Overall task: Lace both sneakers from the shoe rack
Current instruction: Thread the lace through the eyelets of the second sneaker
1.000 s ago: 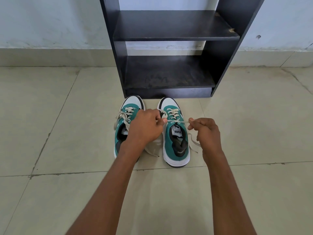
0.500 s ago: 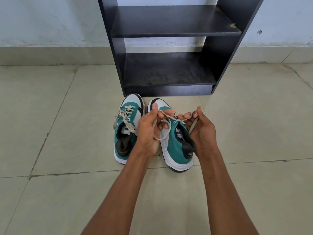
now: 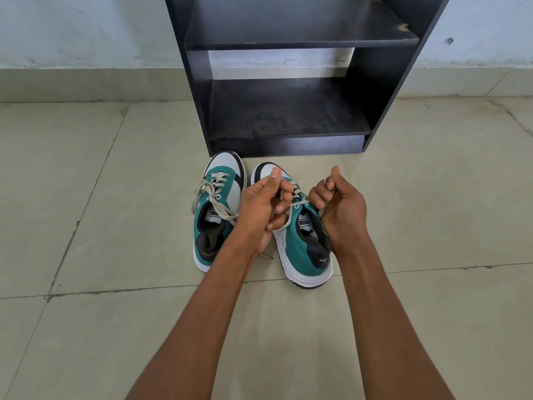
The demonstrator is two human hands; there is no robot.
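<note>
Two teal-and-white sneakers stand side by side on the floor in front of the black shoe rack (image 3: 288,90). The left sneaker (image 3: 215,215) has its off-white lace threaded and lying loose across the tongue. The right sneaker (image 3: 302,243) is tilted toward the left with its sole edge showing. My left hand (image 3: 259,209) pinches one end of the right sneaker's lace (image 3: 298,202) above the eyelets. My right hand (image 3: 337,206) grips the other end, fingers curled. The lace runs taut between both hands.
The shoe rack's two dark shelves hold nothing. Beige floor tiles (image 3: 86,197) spread to both sides, and a pale wall (image 3: 86,30) runs behind the rack.
The right sneaker has tipped and turned leftward. My hands first came together over it with the lace, and now they have drawn slightly apart, my right hand lifting its end.
</note>
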